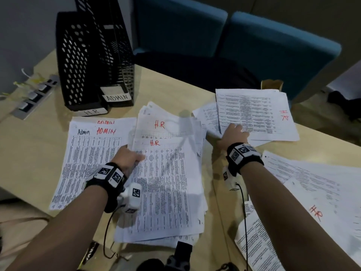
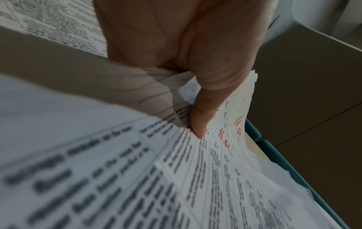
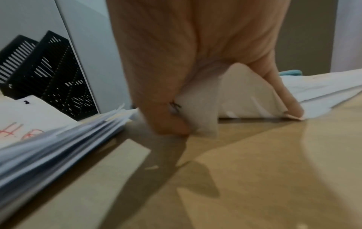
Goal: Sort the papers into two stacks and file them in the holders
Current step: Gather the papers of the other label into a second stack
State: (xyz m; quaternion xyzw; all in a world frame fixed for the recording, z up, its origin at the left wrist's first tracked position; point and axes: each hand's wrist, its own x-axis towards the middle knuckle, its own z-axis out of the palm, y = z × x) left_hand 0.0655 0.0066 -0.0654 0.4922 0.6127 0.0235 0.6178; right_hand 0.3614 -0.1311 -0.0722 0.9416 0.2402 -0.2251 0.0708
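A thick stack of sheets marked H.R (image 1: 166,182) lies mid-table. My left hand (image 1: 130,158) grips its left edge, thumb on top (image 2: 201,111), the edge lifted and fanned. Left of it lie sheets marked ADMIN (image 1: 88,153). My right hand (image 1: 233,133) pinches the near left corner of a smaller pile of H.R sheets (image 1: 257,112) at the far right; the corner (image 3: 235,96) bends up between thumb and fingers. Two black mesh holders stand at the back left, labelled H.R (image 1: 78,65) and ADMIN (image 1: 115,55).
More loose sheets, one marked HR (image 1: 312,192), spread over the table's near right. A grey power strip (image 1: 33,96) lies at the far left. Two blue chairs (image 1: 254,45) stand behind the table. A brown paper bag (image 1: 271,85) sits at the far edge.
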